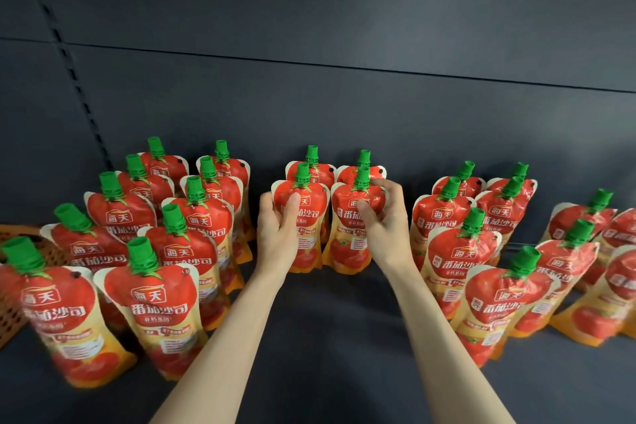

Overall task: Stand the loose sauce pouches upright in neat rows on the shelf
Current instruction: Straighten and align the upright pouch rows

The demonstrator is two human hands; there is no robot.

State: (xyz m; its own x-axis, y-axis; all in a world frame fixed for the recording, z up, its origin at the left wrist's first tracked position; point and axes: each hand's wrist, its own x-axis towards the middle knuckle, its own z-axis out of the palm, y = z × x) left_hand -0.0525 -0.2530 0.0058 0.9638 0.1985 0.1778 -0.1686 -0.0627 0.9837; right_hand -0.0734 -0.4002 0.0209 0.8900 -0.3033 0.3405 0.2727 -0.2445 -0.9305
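1. The dark shelf (337, 337) is backed by a grey back panel (344, 96); a slotted upright strip (69, 62) runs down it on the left.
2. An orange mesh basket (8, 323) is seen at the far left edge, partly hidden behind the pouches.
3. A left block of pouches (161, 303) is stood in two rows running front to back. A right block (461, 251) is also stood in two rows, and further pouches (568, 265) are seen far right (blurred at the edge).
4. A bare lane of shelf is left between the left and right blocks. Both forearms are reached along it, with the flanking pouches close on either side.
5. At the back of the lane two rear pouches (323, 172) are stood side by side just in front of the back panel.
6. Just in front of them, the left front pouch (311, 231) is grasped by the left hand (277, 231): fingers wrapped round its left edge, thumb on the printed face.
7. The right front pouch (347, 241) is grasped by the right hand (389, 224): fingers curled over its upper right shoulder, thumb on the front.
8. Both held pouches are upright with bases on the shelf, long axis vertical, green caps pointed up, printed fronts turned to the camera, edges nearly touching.
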